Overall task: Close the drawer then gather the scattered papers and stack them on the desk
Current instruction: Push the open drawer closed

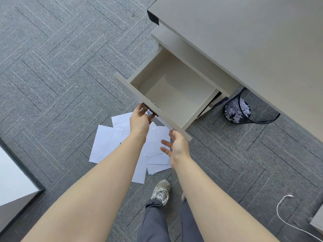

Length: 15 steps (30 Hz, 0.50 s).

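A beige drawer (174, 95) stands pulled far out from the pedestal under the grey desk (244, 41); it holds nothing. My left hand (140, 119) grips the metal handle (146, 107) on the drawer's front panel. My right hand (176, 145) hovers open, fingers spread, just below the front panel's near end, not clearly touching it. Several white papers (106, 142) lie scattered on the carpet beneath both hands, partly hidden by my forearms.
A dark wire wastebasket (238, 111) with shredded paper stands under the desk, right of the drawer. A white cord (281, 213) lies on the carpet at lower right. My shoe (161, 190) is just below the papers. A white panel (12, 182) sits at the left edge.
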Each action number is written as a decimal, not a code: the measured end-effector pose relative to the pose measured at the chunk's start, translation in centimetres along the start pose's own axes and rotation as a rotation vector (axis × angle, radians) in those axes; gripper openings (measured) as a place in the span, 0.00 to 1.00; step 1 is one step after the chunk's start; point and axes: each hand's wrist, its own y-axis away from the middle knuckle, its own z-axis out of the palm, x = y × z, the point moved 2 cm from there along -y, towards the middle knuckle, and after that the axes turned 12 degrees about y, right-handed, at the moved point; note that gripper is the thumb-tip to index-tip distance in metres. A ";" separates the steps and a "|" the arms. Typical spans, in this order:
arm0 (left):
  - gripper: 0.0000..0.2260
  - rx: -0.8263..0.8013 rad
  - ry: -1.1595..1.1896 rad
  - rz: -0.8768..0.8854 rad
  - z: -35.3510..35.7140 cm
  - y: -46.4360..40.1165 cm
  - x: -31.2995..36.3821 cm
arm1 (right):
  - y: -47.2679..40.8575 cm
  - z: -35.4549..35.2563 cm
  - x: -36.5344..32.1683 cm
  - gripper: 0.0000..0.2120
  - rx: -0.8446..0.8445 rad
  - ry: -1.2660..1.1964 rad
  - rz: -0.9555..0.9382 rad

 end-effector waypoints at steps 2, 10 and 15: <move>0.28 0.006 0.008 0.021 1.3 -0.5 0.0 | -0.6 -0.7 -1.2 0.17 0.000 0.011 -0.014; 0.24 0.022 0.034 0.098 6.7 -3.3 -0.3 | -3.6 -3.2 -5.7 0.18 0.004 0.035 -0.075; 0.24 0.027 0.085 0.116 9.5 -4.7 -0.2 | -4.7 -4.3 -8.3 0.15 0.021 0.006 -0.091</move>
